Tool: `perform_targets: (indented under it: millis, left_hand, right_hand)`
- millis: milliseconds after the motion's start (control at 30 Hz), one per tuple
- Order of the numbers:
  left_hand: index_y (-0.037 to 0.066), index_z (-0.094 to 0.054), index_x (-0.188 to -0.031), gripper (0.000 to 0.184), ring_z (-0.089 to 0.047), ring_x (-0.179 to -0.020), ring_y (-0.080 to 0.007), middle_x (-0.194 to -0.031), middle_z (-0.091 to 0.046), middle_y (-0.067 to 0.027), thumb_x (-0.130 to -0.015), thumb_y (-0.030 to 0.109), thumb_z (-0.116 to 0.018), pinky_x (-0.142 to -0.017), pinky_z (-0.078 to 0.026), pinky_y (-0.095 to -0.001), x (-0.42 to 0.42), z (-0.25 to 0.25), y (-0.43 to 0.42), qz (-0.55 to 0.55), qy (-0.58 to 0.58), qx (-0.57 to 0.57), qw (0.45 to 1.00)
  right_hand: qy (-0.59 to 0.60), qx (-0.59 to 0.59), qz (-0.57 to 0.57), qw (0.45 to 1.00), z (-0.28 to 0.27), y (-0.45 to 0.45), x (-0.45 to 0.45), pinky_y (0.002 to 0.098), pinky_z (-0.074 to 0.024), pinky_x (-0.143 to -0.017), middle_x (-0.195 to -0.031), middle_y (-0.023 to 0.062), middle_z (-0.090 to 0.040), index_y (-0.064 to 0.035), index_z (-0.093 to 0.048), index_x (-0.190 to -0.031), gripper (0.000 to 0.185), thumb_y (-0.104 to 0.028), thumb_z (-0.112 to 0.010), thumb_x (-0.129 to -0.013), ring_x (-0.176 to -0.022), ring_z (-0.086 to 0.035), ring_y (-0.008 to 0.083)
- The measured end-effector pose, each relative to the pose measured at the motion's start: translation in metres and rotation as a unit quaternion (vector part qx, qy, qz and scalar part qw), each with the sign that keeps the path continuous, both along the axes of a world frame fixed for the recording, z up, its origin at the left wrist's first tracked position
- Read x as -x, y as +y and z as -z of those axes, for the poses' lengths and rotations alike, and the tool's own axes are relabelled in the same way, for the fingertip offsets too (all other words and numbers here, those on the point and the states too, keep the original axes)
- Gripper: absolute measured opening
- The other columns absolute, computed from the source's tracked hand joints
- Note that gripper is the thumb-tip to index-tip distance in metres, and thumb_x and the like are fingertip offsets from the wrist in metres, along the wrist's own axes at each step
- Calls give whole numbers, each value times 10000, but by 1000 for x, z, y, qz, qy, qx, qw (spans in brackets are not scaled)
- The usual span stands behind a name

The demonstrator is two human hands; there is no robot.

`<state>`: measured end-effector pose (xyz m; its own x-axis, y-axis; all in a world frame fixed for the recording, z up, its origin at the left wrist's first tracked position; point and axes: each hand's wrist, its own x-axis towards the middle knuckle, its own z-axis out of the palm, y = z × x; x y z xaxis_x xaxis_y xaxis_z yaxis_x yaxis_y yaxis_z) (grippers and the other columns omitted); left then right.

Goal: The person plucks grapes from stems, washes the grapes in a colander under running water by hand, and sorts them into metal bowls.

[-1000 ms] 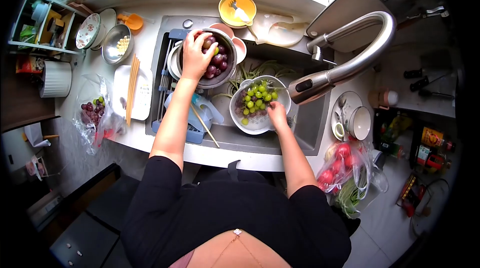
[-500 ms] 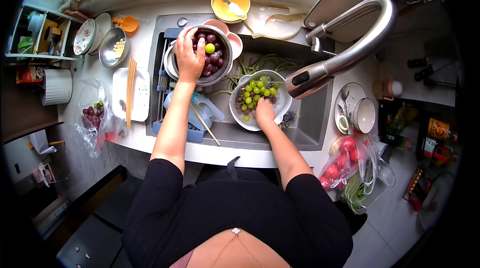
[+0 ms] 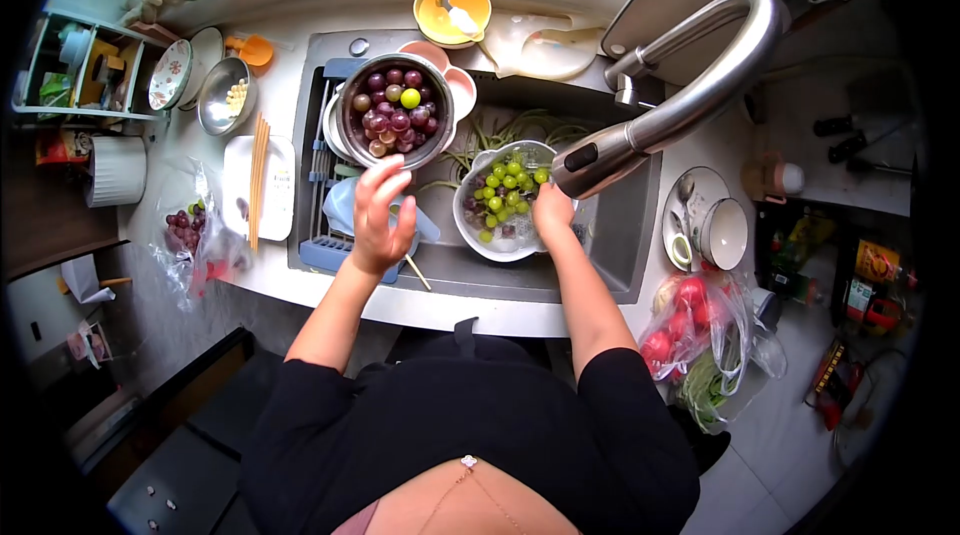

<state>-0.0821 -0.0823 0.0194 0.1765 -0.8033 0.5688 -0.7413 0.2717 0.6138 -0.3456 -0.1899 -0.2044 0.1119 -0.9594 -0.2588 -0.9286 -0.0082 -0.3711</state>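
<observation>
My left hand [image 3: 381, 220] hovers over the sink's left part with its fingers apart and nothing in it, just below a metal bowl [image 3: 440, 140] of purple grapes [image 3: 400, 120] with one green grape among them. At the right rim of a white colander [image 3: 512, 253] is my right hand [image 3: 553, 211]. Its fingers are closed, and what they hold, if anything, is hidden. Green grapes [image 3: 510, 180] and some dark ones lie in the colander, beside the hand.
The faucet [image 3: 690, 100] reaches over the sink [image 3: 610, 275] from the right. Left of the sink are a white tray [image 3: 281, 185] with chopsticks and a bag of grapes [image 3: 185, 225]. Plates and bagged red produce [image 3: 690, 315] are at right. A yellow bowl [image 3: 430, 15] stands behind.
My left hand has come out of the grape bowl and down toward me, leaving the grapes in view. My right hand has shifted to the colander's right side.
</observation>
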Motion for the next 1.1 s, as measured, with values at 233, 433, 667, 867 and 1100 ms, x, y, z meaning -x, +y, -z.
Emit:
perform_targets:
  millis: [233, 433, 667, 867, 1100]
  left_hand:
    - [16, -541, -1092, 329, -531, -1015, -318, -1111, -534, -156, -768, -42, -550, -882, -431, -395, -9, 16, 99, -49, -68, -119, 989]
    - [45, -527, -990, 279, -525, -903, -344, -984, -533, -149, -726, -46, -546, -788, -411, -436, -23, 32, 279, -169, -191, -334, 907]
    - [65, -547, -1070, 263, -543, -1031, -266, -1130, -540, -123, -859, 179, -438, -802, -452, -389, 51, 102, 436, -262, -6, -889, 375]
    - [60, -550, -1068, 274, -545, -1026, -263, -1123, -544, -124, -862, 198, -432, -805, -451, -384, 55, 111, 425, -328, 101, -818, 462]
    - [54, -554, -1066, 289, -547, -1021, -259, -1115, -550, -124, -867, 219, -424, -808, -449, -379, 52, 110, 414, -336, 141, -793, 489]
  right_hand:
    - [57, -146, 43, 987, 16, -7, -4, 512, -461, -793, -999, 221, -616, -33, -606, -965, 361, -261, -330, -914, -921, -593, 395]
    - [125, -115, -99, 981, 8, 2, -1, 471, -510, -733, -998, 163, -579, -43, -545, -1010, 252, -171, -351, -912, -907, -613, 329]
    - [130, -111, -104, 980, 5, -1, -3, 447, -519, -718, -980, 165, -582, -45, -549, -992, 216, -143, -381, -897, -892, -619, 321]
    - [156, -98, -135, 973, 12, 2, -1, 449, -519, -719, -998, 162, -585, -41, -556, -988, 228, -153, -379, -898, -887, -622, 319]
    - [173, -108, -152, 967, 7, 1, -1, 434, -521, -719, -997, 164, -585, -44, -551, -998, 200, -129, -410, -884, -899, -620, 316]
